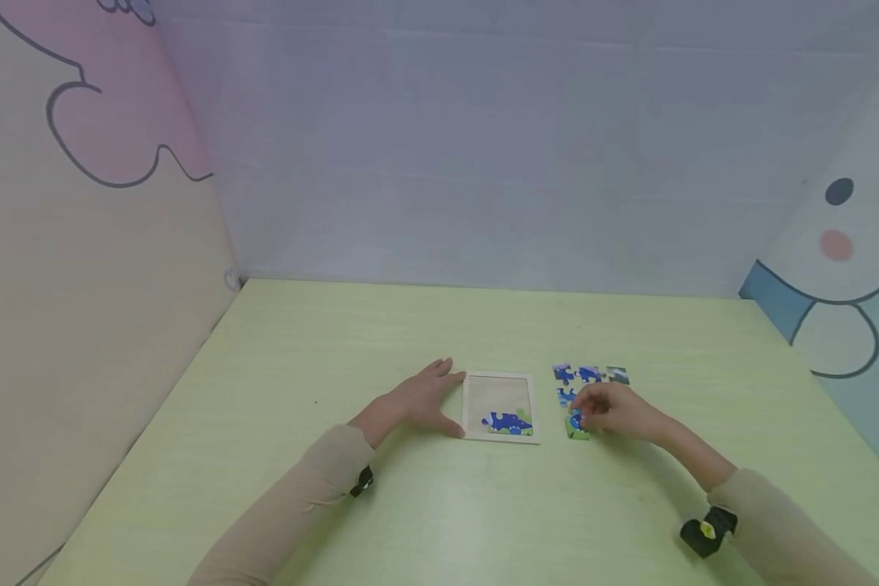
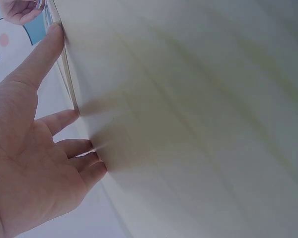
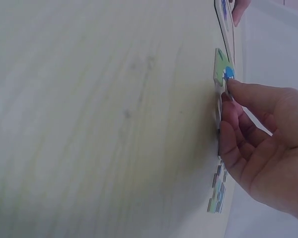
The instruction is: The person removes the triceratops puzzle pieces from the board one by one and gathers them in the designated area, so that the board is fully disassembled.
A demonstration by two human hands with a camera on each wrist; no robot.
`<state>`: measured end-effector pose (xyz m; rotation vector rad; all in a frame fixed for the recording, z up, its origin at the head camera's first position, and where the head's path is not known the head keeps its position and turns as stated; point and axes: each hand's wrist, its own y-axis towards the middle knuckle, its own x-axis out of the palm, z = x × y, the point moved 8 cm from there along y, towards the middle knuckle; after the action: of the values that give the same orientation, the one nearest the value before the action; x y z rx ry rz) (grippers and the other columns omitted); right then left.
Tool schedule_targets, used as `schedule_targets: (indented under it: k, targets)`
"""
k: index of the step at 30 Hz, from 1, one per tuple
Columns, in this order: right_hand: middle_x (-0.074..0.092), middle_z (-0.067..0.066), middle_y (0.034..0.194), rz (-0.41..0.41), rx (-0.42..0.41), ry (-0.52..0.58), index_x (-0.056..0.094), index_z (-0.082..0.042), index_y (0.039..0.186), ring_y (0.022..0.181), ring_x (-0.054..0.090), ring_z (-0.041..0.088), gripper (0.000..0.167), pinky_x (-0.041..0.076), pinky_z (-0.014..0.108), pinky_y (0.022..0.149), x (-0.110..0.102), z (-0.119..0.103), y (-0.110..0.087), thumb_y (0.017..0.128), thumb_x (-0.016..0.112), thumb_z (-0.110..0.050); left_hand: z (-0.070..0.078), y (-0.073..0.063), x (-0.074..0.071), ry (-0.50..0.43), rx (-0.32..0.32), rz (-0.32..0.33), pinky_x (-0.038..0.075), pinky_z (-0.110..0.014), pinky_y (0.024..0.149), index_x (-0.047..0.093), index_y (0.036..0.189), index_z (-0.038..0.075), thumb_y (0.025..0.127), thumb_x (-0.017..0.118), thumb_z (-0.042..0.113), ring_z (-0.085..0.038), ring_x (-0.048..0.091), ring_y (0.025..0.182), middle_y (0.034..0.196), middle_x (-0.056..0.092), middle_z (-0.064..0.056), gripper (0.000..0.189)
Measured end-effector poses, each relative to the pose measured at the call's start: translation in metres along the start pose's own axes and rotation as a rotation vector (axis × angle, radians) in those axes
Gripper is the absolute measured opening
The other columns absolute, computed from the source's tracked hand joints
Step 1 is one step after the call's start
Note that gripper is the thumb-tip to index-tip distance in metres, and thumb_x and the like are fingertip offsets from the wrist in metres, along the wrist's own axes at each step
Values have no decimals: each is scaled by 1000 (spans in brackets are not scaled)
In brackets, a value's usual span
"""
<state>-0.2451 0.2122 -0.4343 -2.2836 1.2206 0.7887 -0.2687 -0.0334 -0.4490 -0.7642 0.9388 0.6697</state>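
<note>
A square wooden puzzle tray [image 1: 498, 374] lies on the table, with joined blue-and-green jigsaw pieces [image 1: 509, 423] in its lower right part. At the tray's left side is my left hand [image 1: 428, 399], fingers spread, the thumb touching the lower corner and a fingertip near the upper one. To the right of the tray, my right hand [image 1: 618, 409] pinches a green-and-blue puzzle piece [image 1: 575, 426] between thumb and fingers. The right wrist view shows the thumb on the edge of this puzzle piece [image 3: 222, 68].
Beyond the right hand lie several loose puzzle pieces [image 1: 588, 373], partly hidden by its fingers. The pale yellow-green table [image 1: 410, 325] meets a wall sheet [image 1: 483, 163] at the back. Printed cartoon walls [image 1: 850, 268] stand at both sides.
</note>
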Motion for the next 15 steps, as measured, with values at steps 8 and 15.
schedule_targets:
  k: [8, 15]
  targets:
    - [59, 2, 80, 12, 24, -29, 63, 2, 96, 69, 50, 9, 18, 44, 19, 57, 0, 0, 0, 78, 66, -4, -1, 1, 1, 1, -4, 0, 19, -43, 110, 29, 143, 15, 70, 72, 50, -25, 6, 139, 151, 12, -10, 92]
    - [59, 2, 79, 15, 26, -42, 64, 3, 95, 69, 49, 10, 18, 44, 20, 57, -1, -3, 0, 78, 67, -3, -1, 1, 1, 4, -16, -5, 18, -43, 110, 28, 143, 16, 70, 72, 51, -25, 6, 139, 151, 11, -10, 92]
